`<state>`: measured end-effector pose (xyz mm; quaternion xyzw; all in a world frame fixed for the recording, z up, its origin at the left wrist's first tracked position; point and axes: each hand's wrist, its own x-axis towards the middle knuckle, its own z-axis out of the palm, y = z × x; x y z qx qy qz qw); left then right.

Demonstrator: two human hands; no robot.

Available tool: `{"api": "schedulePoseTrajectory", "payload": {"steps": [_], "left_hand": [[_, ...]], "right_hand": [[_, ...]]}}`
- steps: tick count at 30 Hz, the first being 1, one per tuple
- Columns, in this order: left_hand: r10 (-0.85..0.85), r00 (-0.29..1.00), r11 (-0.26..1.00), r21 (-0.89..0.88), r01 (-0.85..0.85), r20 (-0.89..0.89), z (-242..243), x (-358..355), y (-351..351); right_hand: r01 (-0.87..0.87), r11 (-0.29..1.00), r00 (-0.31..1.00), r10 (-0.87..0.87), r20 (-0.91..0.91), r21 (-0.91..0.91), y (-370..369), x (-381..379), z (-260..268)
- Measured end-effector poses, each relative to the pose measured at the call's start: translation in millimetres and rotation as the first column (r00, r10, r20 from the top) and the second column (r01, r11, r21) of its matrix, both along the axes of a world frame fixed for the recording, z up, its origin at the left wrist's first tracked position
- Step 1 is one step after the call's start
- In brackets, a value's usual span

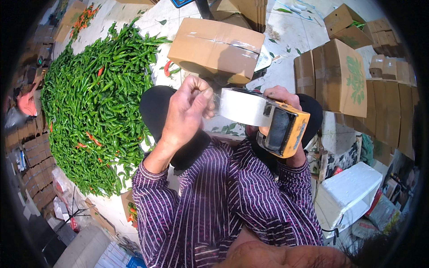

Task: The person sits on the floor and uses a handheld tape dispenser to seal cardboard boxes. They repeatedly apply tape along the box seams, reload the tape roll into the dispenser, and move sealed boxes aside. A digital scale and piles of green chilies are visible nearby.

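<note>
My right hand (284,96) grips a yellow and black tape dispenser (285,130) in front of my knees. A wide roll of packing tape (242,107), whitish on its side, is mounted on it. My left hand (189,109) is close to the roll's left side, thumb and fingers pinched together. A clear bit of tape (217,100) seems to run between these fingers and the roll; its edges are hard to see. Just beyond my hands a cardboard box (216,47) with clear tape along its top seam rests on a scale (264,60), which is mostly hidden.
A large heap of green chili peppers (100,104) with a few red ones covers the floor at left. Cardboard boxes (335,77) stand at right. A white foam box (348,194) lies at lower right. A dark post (203,9) rises behind the taped box.
</note>
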<state>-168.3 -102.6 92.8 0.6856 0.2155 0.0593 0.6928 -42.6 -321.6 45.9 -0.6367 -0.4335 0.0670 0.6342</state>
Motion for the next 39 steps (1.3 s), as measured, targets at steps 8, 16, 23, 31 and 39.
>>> {"api": "schedulePoseTrajectory", "payload": {"steps": [8, 16, 23, 31, 39], "left_hand": [[0.031, 0.997, 0.995, -0.095, -0.038, -0.068, 2, 2, 5], [-0.061, 0.997, 0.996, -0.067, 0.064, 0.039, 13, 8, 7], [-0.485, 0.864, 0.6, 0.769, 0.218, 0.134, 25, 42, 8], [-0.426, 0.904, 0.895, 0.16, 0.417, 0.03, 17, 67, 14], [-0.13, 0.991, 0.989, -0.08, 0.126, -0.042, 24, 22, 26]], "right_hand": [[0.036, 0.998, 0.999, -0.036, 0.005, -0.044, -3, -6, -8], [0.079, 0.974, 0.996, -0.087, -0.03, -0.212, -11, -16, -31], [-0.103, 0.987, 0.382, 0.154, -0.911, 0.124, 11, -25, -24], [-0.092, 0.929, 0.15, 0.368, -0.918, 0.358, 25, -43, -44], [0.036, 0.865, -0.066, 0.501, -0.863, 0.5, 29, -47, -58]]}}
